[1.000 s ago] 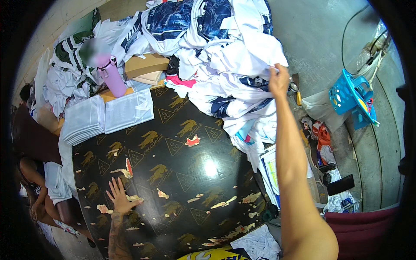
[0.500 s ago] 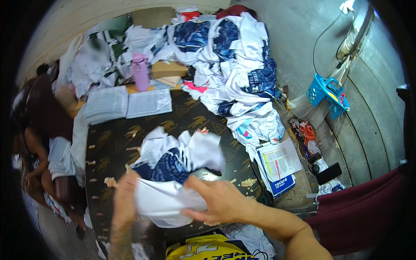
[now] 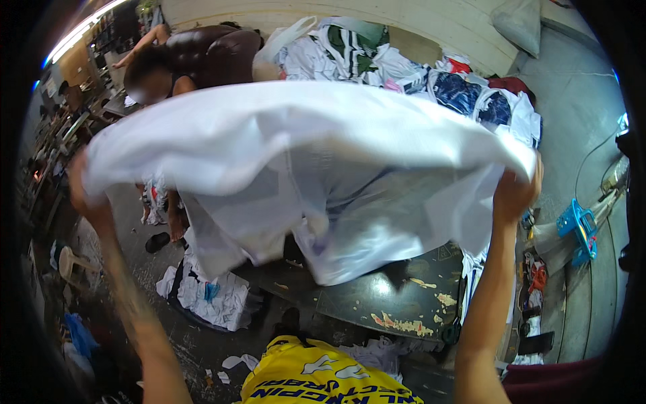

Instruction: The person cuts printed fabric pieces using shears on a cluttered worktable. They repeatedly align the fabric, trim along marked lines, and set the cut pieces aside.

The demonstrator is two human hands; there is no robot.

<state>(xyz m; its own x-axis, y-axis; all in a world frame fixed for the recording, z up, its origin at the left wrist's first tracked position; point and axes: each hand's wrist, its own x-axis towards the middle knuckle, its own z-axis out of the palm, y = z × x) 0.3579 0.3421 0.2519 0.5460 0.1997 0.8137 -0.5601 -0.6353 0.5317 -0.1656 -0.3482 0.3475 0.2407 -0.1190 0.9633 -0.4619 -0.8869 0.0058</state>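
Observation:
A pair of white shorts is stretched wide in the air in front of me, its waistband spread from side to side and its two legs hanging down. Fingers closed on one end of the waistband, my left hand is at the far left. At the other end, my right hand grips the fabric, thumb and fingers partly behind the cloth. Motion blurs the upper edge. Beneath the shorts lies the dark table, mostly hidden by the cloth.
White and navy garments are heaped along the back. A person sits beyond the left end of the shorts, near a brown leather seat. White cloths lie in a pile on the floor. A blue basket hangs at right.
The white shorts have risen from low over the table and been spread wide. My hands have moved far apart and up. The view has swung left, bringing in more floor.

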